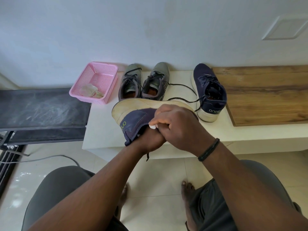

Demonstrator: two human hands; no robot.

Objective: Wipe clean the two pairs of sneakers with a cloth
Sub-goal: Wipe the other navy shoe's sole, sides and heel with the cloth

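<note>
We are mid-task: left hand (150, 140) inside the navy mesh sneaker (135, 120), right hand (176, 125) pinching a white cloth (152, 127) against it; the grey sneakers (143, 82) wait.

Navy sneaker (133, 120) matt mesh cloth; basket (106, 70) pink perforated plastic; board (266, 94) grained wood; floor (158, 172) glossy tile.

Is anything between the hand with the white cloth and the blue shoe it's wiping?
Nothing visible. The right hand pinches the white cloth right against the side of the blue shoe. The left hand is tucked into the shoe's opening, holding it tipped on its side.
</note>
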